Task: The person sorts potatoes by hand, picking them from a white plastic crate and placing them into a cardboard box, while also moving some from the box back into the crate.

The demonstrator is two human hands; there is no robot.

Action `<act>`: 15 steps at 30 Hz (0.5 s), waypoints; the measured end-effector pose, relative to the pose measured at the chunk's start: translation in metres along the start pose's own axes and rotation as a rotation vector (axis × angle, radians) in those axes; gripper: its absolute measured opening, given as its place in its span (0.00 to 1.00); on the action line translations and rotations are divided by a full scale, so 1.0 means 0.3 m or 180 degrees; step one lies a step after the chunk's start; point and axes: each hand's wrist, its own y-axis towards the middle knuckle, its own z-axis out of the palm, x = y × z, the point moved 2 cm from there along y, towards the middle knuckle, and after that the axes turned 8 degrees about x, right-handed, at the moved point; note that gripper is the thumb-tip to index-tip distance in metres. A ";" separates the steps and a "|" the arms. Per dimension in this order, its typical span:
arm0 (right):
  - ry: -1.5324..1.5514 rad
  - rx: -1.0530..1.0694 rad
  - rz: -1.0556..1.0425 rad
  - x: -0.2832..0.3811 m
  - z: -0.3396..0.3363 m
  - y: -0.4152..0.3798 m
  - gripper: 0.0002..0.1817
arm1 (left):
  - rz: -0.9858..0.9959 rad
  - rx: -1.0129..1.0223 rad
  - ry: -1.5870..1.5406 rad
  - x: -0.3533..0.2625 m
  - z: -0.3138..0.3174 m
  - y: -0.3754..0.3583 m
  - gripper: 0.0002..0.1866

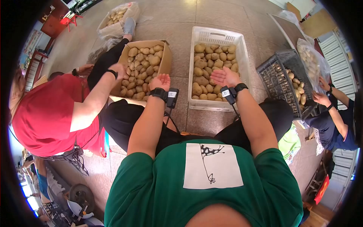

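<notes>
Hovering, fingers unclenched, my left hand (pixel 161 82) is near the eleven-o'clock cardboard box (pixel 166 61), my right hand (pixel 225 77) above potatoes (pixel 209 64) in the one-o'clock crate (pixel 243 53).

Tiled floor (pixel 174 19) — shiny in places, red stool (pixel 71 19), ribbed pale panel (pixel 337 56)

Both forearms (pixel 146 121) extend forward, the left hand (pixel 161 81) and right hand (pixel 225 77) unclenched and seemingly turned palm-up.
</notes>
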 end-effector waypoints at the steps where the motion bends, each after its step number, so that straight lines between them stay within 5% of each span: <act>1: 0.0052 -0.0049 0.0022 -0.001 0.007 -0.003 0.27 | -0.0194 0.0231 0.0167 0.025 0.018 -0.028 0.14; 6: 0.0047 -0.0344 0.0113 0.014 0.007 -0.026 0.22 | -0.0836 0.0905 0.1019 0.181 0.078 -0.108 0.09; 15: -0.0669 -0.0365 -0.0156 0.019 -0.015 -0.036 0.14 | -0.1142 0.1137 0.1526 0.335 0.117 -0.165 0.08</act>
